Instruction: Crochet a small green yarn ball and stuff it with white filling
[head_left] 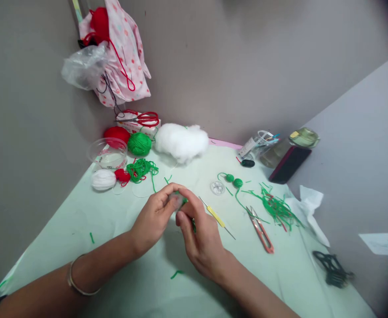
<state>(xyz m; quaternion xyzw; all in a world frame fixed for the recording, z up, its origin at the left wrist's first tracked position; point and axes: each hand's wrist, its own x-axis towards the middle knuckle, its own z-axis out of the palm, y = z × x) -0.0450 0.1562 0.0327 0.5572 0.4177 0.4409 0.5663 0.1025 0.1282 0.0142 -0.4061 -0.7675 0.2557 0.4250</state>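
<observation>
My left hand is closed, its thumb and fingers pinching a small green and whitish piece that is mostly hidden. My right hand meets it from the right, fingertips curled against the same piece; a bit of green yarn shows at its fingers. From the loose green yarn tangle a strand runs down toward my left hand. Just right of my hands lies a yellow-handled crochet hook. Farther right are orange thread snips and two small green balls on a yarn tail.
White stuffing, a green yarn ball, a white yarn ball and a clear tub stand at the back left. Red scissors lie on a box. Yarn scraps, a phone and a clear cup are at right.
</observation>
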